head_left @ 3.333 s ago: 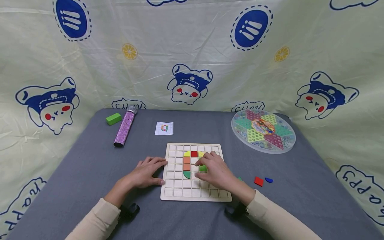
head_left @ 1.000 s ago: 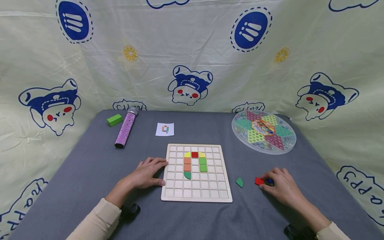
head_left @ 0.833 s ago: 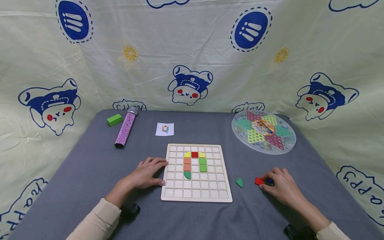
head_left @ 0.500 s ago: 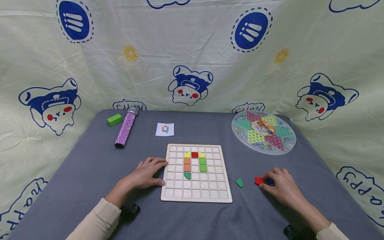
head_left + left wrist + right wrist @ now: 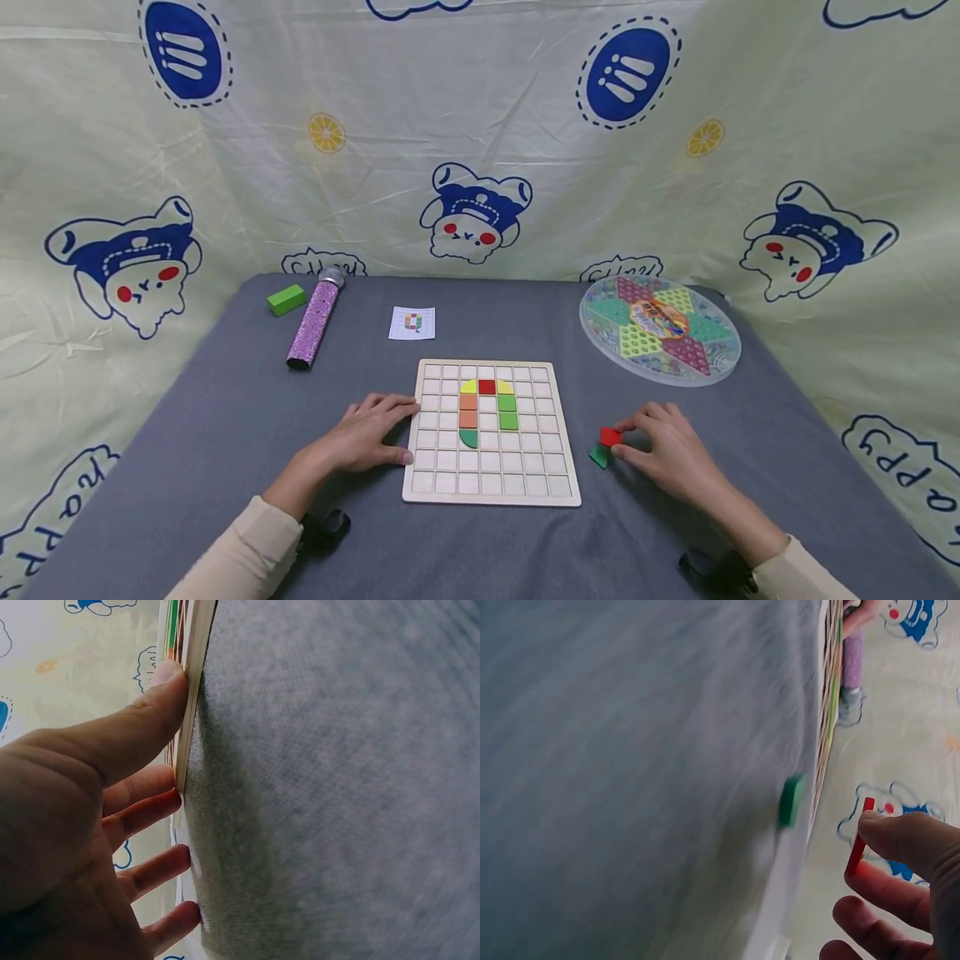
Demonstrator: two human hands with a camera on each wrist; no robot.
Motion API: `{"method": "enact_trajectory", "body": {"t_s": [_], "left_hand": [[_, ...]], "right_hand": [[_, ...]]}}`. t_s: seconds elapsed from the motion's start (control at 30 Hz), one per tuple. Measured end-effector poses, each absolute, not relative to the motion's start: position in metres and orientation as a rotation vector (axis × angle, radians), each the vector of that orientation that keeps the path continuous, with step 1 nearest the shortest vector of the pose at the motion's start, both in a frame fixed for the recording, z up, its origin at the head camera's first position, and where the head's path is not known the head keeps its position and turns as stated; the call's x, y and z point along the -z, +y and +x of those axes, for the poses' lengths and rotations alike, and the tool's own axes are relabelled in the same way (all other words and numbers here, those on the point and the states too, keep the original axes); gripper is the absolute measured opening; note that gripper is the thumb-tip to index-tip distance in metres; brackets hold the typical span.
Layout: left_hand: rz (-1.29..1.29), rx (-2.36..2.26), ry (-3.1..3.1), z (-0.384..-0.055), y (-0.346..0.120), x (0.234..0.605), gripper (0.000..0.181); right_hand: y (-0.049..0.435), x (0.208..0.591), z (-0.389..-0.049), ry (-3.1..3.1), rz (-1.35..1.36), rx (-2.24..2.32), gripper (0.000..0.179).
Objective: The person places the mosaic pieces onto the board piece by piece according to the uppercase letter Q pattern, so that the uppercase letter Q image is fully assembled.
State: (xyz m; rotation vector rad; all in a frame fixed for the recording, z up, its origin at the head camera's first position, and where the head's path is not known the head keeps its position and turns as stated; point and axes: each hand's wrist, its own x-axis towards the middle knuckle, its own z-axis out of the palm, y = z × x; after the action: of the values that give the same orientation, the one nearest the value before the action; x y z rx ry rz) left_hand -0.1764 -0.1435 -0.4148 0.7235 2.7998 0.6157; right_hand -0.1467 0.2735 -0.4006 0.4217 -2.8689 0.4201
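Note:
A wooden grid board (image 5: 450, 485) lies on the table with yellow, red, orange and green pieces set in several of its cells. My left hand (image 5: 371, 433) rests at its left edge, thumb and fingertips touching the side; the left wrist view shows the thumb (image 5: 142, 720) against that edge. To the right of the board, my right hand (image 5: 671, 450) pinches a red square tile (image 5: 610, 437) between thumb and fingers. In the right wrist view the tile (image 5: 860, 836) is held off the cloth. A green quarter-round piece (image 5: 599, 456) lies on the cloth, partly covered by the tile. The blue piece is hidden.
Behind the board lies a small card (image 5: 412, 323) with a coloured pattern. A glittery purple microphone (image 5: 315, 321) and a green block (image 5: 287, 300) are at the back left. At the back right sits a round Chinese checkers box (image 5: 660, 332). A patterned cloth hangs behind the table.
My right hand left the board for the red tile, pinched it, and has now carried it leftward to just over the green piece. My left hand stays at the board's edge.

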Motion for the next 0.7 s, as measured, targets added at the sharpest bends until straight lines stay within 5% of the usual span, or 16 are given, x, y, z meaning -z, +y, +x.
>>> {"method": "enact_trajectory", "body": {"t_s": [0.7], "left_hand": [[0.709,-0.619,2.791,-0.176,-0.143,0.413,0.069]], "right_hand": [[0.180,0.403,-0.162,-2.797,0.726,-0.520,0.019]]}}
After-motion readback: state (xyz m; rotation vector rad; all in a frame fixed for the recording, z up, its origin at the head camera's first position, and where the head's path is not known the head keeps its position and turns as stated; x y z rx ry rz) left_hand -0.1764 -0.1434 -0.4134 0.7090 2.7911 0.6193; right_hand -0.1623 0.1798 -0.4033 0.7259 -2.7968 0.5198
